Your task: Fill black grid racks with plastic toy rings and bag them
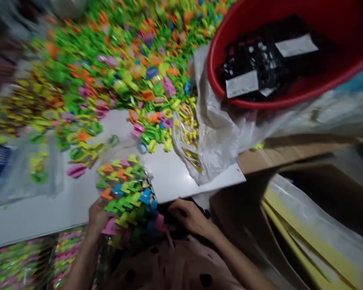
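Note:
The picture is smeared by motion. My left hand [97,215] grips the near left side of a stack of small coloured plastic clips [127,192], green, orange, blue and pink, at the white table's near edge. My right hand [189,216] is curled at the stack's right side, just below the table edge, its fingertips hidden against something dark. A huge heap of loose clips [109,64] of the same colours covers the far part of the white table [175,177].
A red tub [260,100] holding black packets with white labels sits at the upper right on crumpled clear plastic [218,137]. Cardboard boxes [290,153] stand to the right. Bagged clips [24,169] lie at left, and more packed clips [18,266] below the table.

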Demonstrator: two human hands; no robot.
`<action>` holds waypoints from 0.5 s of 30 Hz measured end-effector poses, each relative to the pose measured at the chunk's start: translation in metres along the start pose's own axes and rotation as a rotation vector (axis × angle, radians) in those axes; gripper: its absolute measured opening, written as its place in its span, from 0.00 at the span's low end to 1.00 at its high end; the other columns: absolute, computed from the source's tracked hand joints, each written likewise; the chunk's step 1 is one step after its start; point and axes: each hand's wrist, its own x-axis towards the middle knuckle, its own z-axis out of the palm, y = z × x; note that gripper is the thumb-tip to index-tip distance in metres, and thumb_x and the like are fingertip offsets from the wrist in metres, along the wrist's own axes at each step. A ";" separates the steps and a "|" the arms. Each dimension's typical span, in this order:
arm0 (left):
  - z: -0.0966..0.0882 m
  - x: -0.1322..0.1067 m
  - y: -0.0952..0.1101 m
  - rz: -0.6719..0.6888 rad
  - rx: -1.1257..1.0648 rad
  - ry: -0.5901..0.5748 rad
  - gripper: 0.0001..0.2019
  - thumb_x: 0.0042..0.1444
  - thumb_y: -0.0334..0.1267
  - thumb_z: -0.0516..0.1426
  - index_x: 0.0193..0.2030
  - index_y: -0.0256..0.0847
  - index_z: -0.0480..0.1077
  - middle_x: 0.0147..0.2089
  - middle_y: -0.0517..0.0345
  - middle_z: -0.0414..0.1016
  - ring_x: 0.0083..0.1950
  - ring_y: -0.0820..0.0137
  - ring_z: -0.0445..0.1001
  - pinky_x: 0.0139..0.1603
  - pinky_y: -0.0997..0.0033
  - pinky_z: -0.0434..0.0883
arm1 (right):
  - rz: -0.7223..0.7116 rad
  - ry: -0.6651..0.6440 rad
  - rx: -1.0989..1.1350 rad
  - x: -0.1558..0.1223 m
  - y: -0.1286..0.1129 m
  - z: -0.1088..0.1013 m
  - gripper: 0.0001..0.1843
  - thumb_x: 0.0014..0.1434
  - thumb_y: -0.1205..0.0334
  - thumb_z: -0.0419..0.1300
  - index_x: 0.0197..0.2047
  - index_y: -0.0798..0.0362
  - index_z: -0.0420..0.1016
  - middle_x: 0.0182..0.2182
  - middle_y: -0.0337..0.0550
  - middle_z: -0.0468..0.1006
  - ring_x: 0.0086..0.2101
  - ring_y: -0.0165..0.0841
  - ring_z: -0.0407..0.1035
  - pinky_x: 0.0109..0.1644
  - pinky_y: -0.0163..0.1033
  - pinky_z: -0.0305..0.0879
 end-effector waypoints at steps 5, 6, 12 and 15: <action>0.000 -0.014 0.001 -0.116 -0.212 0.024 0.10 0.27 0.42 0.60 0.18 0.43 0.66 0.18 0.64 0.71 0.23 0.66 0.70 0.28 0.65 0.74 | -0.056 0.040 -0.096 0.053 -0.010 -0.028 0.10 0.63 0.61 0.53 0.40 0.49 0.77 0.34 0.41 0.80 0.34 0.34 0.74 0.39 0.38 0.68; 0.000 -0.017 -0.003 -0.118 -0.224 0.003 0.10 0.29 0.43 0.61 0.20 0.43 0.68 0.20 0.63 0.73 0.25 0.65 0.72 0.31 0.64 0.75 | -0.074 0.053 -0.143 0.065 -0.014 -0.035 0.10 0.62 0.61 0.54 0.41 0.50 0.77 0.34 0.42 0.80 0.34 0.35 0.74 0.39 0.38 0.68; -0.057 -0.036 -0.016 0.051 0.043 -0.227 0.20 0.42 0.49 0.60 0.41 0.42 0.76 0.37 0.54 0.80 0.38 0.60 0.77 0.41 0.63 0.75 | -0.112 -0.160 -0.280 0.089 -0.020 -0.037 0.11 0.61 0.64 0.54 0.41 0.51 0.78 0.37 0.44 0.80 0.37 0.36 0.73 0.43 0.40 0.67; -0.091 -0.032 0.022 0.242 0.355 -0.113 0.22 0.49 0.51 0.59 0.50 0.46 0.74 0.49 0.52 0.77 0.46 0.58 0.77 0.48 0.64 0.73 | -0.085 -0.213 -0.185 0.078 -0.012 -0.013 0.12 0.62 0.62 0.54 0.47 0.50 0.75 0.39 0.44 0.78 0.38 0.35 0.72 0.42 0.39 0.67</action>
